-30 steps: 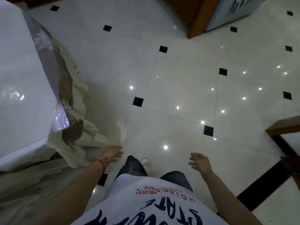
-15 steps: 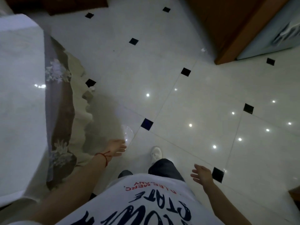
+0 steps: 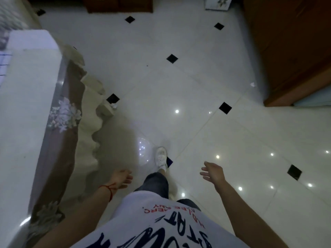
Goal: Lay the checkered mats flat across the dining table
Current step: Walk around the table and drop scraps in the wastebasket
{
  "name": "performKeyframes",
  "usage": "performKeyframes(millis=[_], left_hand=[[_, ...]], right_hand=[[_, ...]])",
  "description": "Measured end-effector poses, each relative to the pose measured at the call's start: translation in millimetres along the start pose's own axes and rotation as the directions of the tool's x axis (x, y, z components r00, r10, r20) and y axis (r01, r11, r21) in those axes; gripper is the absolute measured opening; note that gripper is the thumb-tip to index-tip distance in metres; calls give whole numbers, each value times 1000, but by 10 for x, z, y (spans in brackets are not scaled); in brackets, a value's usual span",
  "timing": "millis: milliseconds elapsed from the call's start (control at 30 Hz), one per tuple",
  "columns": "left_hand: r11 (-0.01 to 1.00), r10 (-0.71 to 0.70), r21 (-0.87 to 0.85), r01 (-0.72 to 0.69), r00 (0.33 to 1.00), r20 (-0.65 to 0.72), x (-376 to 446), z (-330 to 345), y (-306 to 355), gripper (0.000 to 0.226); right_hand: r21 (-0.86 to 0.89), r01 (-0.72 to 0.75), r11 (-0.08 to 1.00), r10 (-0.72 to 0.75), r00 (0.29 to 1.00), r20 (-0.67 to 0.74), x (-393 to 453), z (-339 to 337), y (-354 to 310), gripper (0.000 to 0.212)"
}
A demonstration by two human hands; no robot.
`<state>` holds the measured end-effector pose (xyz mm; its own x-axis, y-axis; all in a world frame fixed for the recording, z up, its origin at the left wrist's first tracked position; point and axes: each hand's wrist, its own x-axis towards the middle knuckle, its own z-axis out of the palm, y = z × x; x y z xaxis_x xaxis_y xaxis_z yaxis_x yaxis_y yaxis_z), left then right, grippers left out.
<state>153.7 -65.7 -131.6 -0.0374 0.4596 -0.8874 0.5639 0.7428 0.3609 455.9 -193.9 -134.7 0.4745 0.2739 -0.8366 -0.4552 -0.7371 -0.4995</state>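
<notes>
The dining table runs along the left side, white on top, with a brown floral cloth hanging over its edge. A sliver of a checkered mat with thin dark grid lines lies on the table at the far left edge. My left hand hangs open beside the table's hanging cloth, a red string on the wrist, holding nothing. My right hand is out over the floor, fingers apart and empty. My white shoe is stepping forward between them.
Glossy white floor tiles with small black diamond insets stretch ahead. A wooden cabinet stands at the right, dark wooden furniture at the back. A small white scrap lies on the floor by the tablecloth hem.
I have walked forward along the table; more of its far end and the mat's edge have come into view. Both hands stayed empty, the right one lifting slightly outward.
</notes>
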Motion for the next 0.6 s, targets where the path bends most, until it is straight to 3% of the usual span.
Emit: performKeyframes(millis=[200, 400, 600], left_hand=[[996, -38, -84, 36, 999, -31, 515, -221, 1049, 33], [990, 40, -135, -45, 998, -38, 957, -430, 2368, 34], [967, 81, -232, -108, 989, -120, 1334, -520, 3296, 16]], right_hand=[[-92, -49, 995, 46, 998, -31, 537, 231, -867, 30], [-150, -46, 988, 39, 998, -45, 1051, 359, -1776, 33], [-275, -53, 960, 55, 998, -1, 1690, 620, -2688, 35]])
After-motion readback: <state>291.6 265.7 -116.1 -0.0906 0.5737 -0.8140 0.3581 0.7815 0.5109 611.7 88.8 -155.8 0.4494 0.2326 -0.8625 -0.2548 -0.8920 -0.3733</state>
